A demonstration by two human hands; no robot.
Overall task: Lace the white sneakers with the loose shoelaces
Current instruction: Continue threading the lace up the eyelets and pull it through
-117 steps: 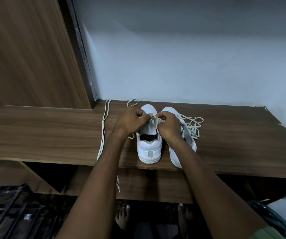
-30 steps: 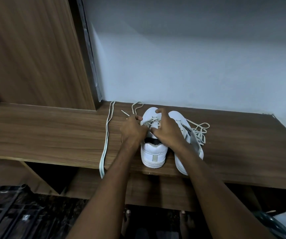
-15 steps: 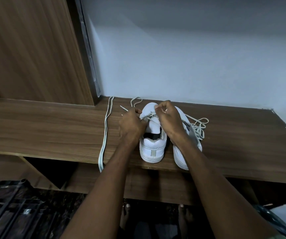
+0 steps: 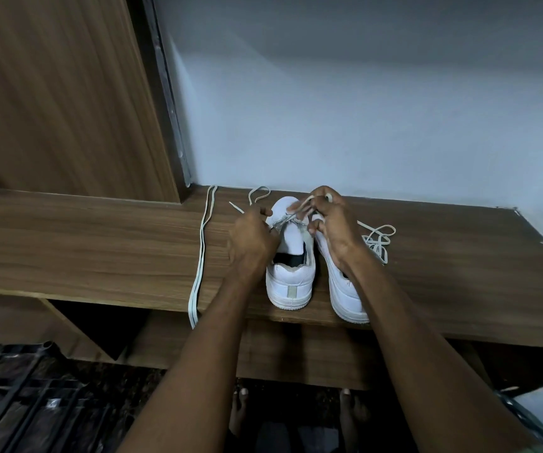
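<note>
Two hands lacing the left of two white sneakers on a wooden table

The left sneaker [image 4: 291,276] points away from the person, heel near the table [image 4: 100,250] edge. The left hand [image 4: 252,243] is closed on one lace end at its left side; the right hand [image 4: 333,223] pinches the lace [image 4: 299,209], drawn up over the toe. A spare lace [image 4: 199,256] lies well left, nearer the left hand

Single head-worn wide-angle view, looking forward and down, close over the counter [image 4: 100,243], facing the wall [image 4: 361,109]
</note>
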